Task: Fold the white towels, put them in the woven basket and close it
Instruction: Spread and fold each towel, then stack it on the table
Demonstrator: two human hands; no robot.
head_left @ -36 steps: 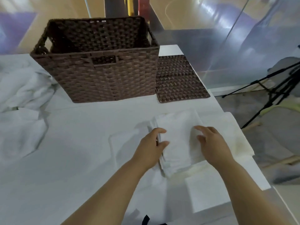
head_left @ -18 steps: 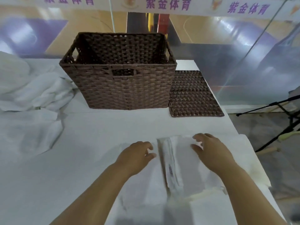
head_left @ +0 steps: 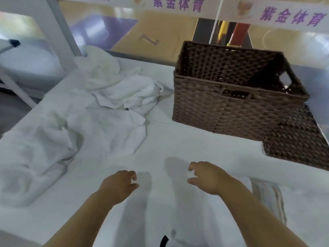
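A brown woven basket (head_left: 229, 107) stands open at the back right of the white table, and I see no towel inside it. Its flat woven lid (head_left: 299, 145) lies on the table to its right. A heap of unfolded white towels (head_left: 99, 107) covers the left half of the table. A folded white towel (head_left: 268, 195) lies at the right, just behind my right forearm. My left hand (head_left: 119, 184) and my right hand (head_left: 208, 177) hover over the table near the front, fingers loosely curled and apart, holding nothing.
The white table (head_left: 187, 139) runs to an edge at the left. A white post (head_left: 60, 31) rises at the back left. Behind the table is glass with a banner (head_left: 249, 9) and a sports floor beyond.
Both hands have let go of the folded towel and moved left of it. The view has swung left, bringing the heap of unfolded towels to the middle left.
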